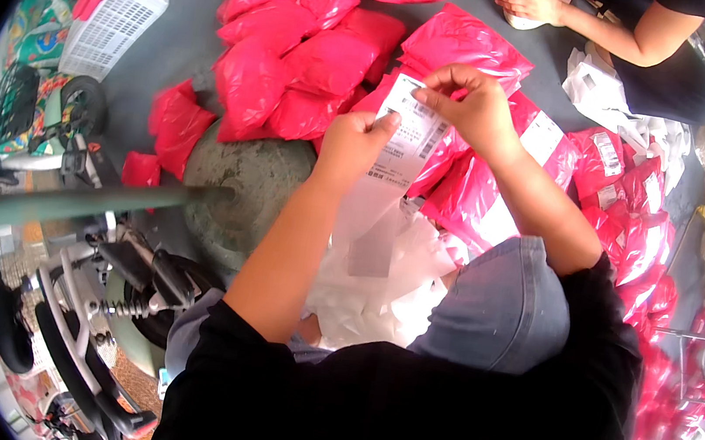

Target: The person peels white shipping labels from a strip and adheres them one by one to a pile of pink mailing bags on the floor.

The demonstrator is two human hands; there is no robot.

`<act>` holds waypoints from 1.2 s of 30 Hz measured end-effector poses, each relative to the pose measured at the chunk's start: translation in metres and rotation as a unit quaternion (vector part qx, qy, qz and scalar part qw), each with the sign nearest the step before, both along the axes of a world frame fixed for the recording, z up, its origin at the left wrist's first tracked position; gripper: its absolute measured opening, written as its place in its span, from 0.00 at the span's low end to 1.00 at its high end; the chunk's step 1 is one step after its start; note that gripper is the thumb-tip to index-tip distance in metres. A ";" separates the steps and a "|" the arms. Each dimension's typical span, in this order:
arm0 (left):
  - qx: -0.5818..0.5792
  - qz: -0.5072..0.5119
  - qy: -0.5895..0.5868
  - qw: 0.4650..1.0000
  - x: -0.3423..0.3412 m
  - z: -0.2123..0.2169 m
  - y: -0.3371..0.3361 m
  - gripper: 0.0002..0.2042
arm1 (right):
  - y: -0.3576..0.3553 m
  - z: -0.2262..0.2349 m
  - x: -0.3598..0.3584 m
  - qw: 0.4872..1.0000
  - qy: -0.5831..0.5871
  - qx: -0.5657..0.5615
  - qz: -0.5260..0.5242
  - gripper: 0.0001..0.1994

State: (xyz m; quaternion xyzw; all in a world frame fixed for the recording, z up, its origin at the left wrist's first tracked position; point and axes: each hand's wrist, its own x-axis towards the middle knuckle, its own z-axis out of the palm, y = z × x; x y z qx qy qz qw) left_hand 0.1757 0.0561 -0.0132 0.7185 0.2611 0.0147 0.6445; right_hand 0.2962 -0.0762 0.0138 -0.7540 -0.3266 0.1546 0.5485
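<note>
The left grip (pixel 354 145) pinches the label strip (pixel 408 143) by its left edge; the right grip (pixel 474 112) pinches its upper corner. Between them, it is best held taut and flat, avoiding creases.

Label strip (pixel 407 134) between left hand (pixel 356 140) and right hand (pixel 470 109), above loose paper (pixel 399 309) between the knees, bag pile (pixel 328 59) ahead, round base (pixel 262 165) left of the left forearm, crate (pixel 121 24) beyond it, bike (pixel 65 321) nearer on the left, parcels (pixel 633 232) along the right, co-worker's arm (pixel 608 36) ahead right
</note>
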 end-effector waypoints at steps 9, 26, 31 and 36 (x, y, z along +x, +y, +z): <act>-0.085 -0.106 0.144 0.980 0.080 -0.068 0.028 0.23 | -0.009 -0.072 0.124 0.991 0.088 -0.016 -0.103 0.08; -0.008 0.009 0.386 0.922 0.003 -0.137 0.083 0.36 | -0.009 -0.179 0.251 0.957 -0.078 -0.237 -0.149 0.13; 0.105 0.045 0.295 0.949 -0.086 -0.114 0.115 0.22 | 0.019 -0.148 0.194 0.795 -0.302 -0.451 -0.271 0.27; 0.153 0.067 0.097 0.981 -0.103 -0.046 0.095 0.14 | 0.037 -0.169 0.178 0.741 -0.474 -0.359 -0.311 0.43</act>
